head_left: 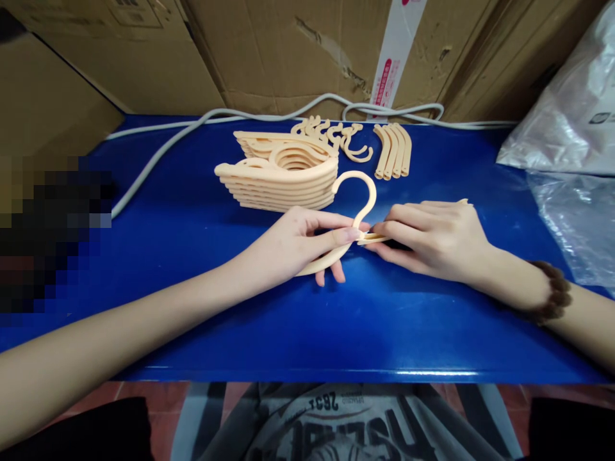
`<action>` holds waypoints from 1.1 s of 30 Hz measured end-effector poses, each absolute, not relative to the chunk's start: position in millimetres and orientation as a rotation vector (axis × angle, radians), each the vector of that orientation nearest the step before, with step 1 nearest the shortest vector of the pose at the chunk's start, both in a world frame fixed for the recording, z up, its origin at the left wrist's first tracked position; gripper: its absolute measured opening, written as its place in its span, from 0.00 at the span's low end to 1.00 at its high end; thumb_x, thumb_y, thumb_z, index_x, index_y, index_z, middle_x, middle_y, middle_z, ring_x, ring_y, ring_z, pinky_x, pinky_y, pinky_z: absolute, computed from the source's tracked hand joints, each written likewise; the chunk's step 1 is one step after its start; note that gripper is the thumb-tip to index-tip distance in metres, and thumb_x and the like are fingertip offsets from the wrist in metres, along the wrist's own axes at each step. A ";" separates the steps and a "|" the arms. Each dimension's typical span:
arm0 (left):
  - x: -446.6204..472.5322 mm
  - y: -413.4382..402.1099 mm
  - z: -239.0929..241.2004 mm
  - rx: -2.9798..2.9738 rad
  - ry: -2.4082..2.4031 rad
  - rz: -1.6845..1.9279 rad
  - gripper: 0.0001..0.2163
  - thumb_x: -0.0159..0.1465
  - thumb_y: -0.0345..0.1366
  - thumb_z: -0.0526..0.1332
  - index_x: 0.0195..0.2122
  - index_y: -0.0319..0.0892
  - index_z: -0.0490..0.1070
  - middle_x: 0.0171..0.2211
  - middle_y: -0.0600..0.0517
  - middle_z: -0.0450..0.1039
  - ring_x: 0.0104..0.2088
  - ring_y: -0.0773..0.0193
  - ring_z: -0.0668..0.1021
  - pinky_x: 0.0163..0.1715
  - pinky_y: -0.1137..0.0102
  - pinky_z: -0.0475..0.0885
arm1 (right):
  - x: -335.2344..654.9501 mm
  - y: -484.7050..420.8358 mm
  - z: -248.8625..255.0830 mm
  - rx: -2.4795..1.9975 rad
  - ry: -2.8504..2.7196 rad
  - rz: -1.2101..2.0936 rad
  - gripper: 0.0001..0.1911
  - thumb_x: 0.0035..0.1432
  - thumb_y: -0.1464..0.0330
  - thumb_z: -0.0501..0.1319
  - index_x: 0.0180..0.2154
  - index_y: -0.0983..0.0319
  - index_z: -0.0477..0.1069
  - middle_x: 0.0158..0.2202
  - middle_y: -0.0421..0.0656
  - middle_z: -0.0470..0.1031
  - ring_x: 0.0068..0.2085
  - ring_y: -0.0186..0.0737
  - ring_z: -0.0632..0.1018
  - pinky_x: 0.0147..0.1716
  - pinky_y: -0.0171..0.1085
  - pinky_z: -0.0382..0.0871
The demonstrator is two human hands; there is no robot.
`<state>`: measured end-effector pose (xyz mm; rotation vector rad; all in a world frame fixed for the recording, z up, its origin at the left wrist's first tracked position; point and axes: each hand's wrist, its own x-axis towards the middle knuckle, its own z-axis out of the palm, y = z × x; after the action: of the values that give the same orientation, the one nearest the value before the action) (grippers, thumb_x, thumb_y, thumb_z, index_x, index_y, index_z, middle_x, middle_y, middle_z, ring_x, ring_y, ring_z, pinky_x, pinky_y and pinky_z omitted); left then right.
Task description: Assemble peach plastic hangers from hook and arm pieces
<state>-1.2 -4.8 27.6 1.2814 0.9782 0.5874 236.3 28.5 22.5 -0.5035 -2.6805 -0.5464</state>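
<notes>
Both hands meet at the tabletop's (pixel 192 333) centre: the left hand (pixel 293 246) pinches shut around the peach hanger hook (pixel 358 192) and the curved arm below it, while the right hand (pixel 432 238) closes thumb and fingers on a second arm piece (pixel 372 239), touching the hook's base. Seating that joint likely wants straight, even pressure. At 12 o'clock sit the stack of finished hangers (pixel 281 173), loose hooks (pixel 336 136) and spare arm pieces (pixel 394 150).
</notes>
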 end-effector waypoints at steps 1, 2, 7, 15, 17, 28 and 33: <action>-1.5 -4.6 27.4 1.285 0.980 0.584 0.14 0.73 0.35 0.59 0.54 0.34 0.77 0.21 0.52 0.78 0.17 0.74 0.75 0.18 0.84 0.71 | 236.5 28.5 22.2 -0.517 -2.680 -0.542 0.13 0.70 0.62 0.59 0.35 0.62 0.75 0.30 0.40 0.76 0.25 0.33 0.70 0.26 0.35 0.59; -1.8 -4.3 27.0 1.290 0.977 0.582 0.14 0.73 0.36 0.59 0.54 0.34 0.77 0.20 0.52 0.78 0.16 0.74 0.75 0.18 0.84 0.71 | 236.8 28.7 21.9 -0.532 -2.680 -0.536 0.13 0.70 0.62 0.59 0.35 0.62 0.76 0.31 0.40 0.76 0.26 0.33 0.70 0.26 0.34 0.60; -3.2 -3.5 26.4 1.304 0.957 0.576 0.14 0.73 0.37 0.59 0.54 0.35 0.77 0.21 0.52 0.78 0.17 0.74 0.75 0.18 0.84 0.71 | 238.3 30.5 20.6 -0.567 -2.653 -0.517 0.12 0.69 0.63 0.60 0.35 0.62 0.76 0.33 0.41 0.78 0.26 0.33 0.71 0.26 0.35 0.61; -0.8 -3.9 27.5 1.267 0.944 0.561 0.11 0.70 0.33 0.61 0.49 0.33 0.78 0.23 0.52 0.78 0.23 0.70 0.79 0.21 0.81 0.76 | 239.5 30.5 22.3 -0.515 -2.635 -0.568 0.11 0.68 0.63 0.61 0.35 0.62 0.75 0.33 0.40 0.78 0.26 0.33 0.70 0.26 0.35 0.62; -0.6 -3.4 27.2 1.266 0.941 0.570 0.09 0.69 0.32 0.62 0.46 0.33 0.78 0.24 0.52 0.78 0.24 0.69 0.80 0.21 0.81 0.76 | 239.5 29.6 22.4 -0.490 -2.626 -0.600 0.11 0.69 0.63 0.61 0.36 0.62 0.75 0.33 0.39 0.78 0.26 0.32 0.70 0.26 0.35 0.62; 0.4 -3.5 27.1 1.325 0.968 0.590 0.06 0.66 0.34 0.65 0.36 0.36 0.76 0.27 0.53 0.75 0.32 0.68 0.80 0.26 0.80 0.78 | 234.6 26.1 23.4 -0.396 -2.629 -0.680 0.14 0.70 0.63 0.59 0.33 0.62 0.74 0.26 0.37 0.74 0.23 0.31 0.67 0.24 0.33 0.59; -0.8 -2.7 25.2 1.327 0.970 0.602 0.06 0.65 0.34 0.65 0.36 0.35 0.79 0.28 0.53 0.77 0.32 0.68 0.81 0.27 0.80 0.78 | 235.2 25.1 24.1 -0.396 -2.648 -0.643 0.16 0.71 0.62 0.58 0.31 0.62 0.74 0.23 0.36 0.71 0.21 0.31 0.68 0.23 0.34 0.59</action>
<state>-0.8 -2.7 25.2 1.3274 0.9698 0.6022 235.2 25.1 24.1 -0.3961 -2.6477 -0.6435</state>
